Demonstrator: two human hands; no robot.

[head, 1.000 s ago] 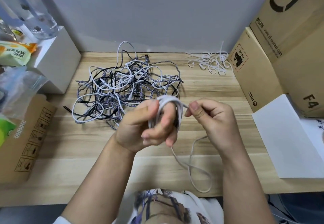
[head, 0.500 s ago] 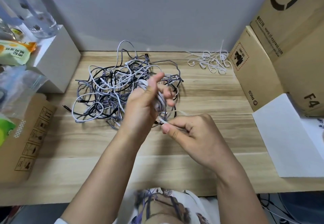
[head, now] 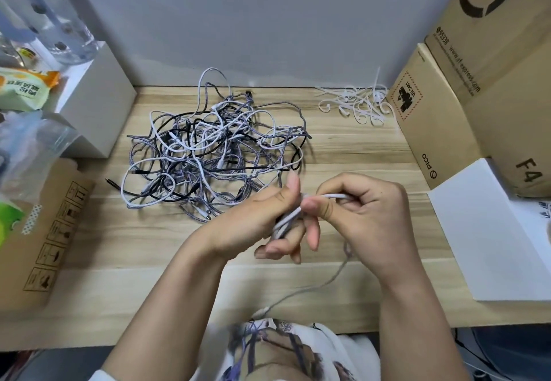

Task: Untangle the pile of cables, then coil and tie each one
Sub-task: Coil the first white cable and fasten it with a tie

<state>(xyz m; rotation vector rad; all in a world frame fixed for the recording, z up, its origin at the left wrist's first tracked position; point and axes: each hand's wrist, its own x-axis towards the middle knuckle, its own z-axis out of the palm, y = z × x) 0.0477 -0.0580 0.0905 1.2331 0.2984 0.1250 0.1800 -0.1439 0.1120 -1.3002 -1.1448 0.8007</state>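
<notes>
A tangled pile of white, grey braided and black cables lies on the wooden table, behind my hands. My left hand has a white cable wound in several turns around its fingers. My right hand touches it from the right and pinches the strand of that cable between thumb and forefinger. The loose tail hangs down from my right hand to the table's front edge, where its plug lies. A heap of white ties sits at the back right.
Cardboard boxes stand along the right side, with a white box in front of them. A white box and plastic bags sit at the left, and a flat cardboard box lies below them. A grey wall closes the back.
My left hand dropped back toward me from over the pile, fingers now pointing down. My right hand rose beside it, laying another turn. The loose tail is shorter.
</notes>
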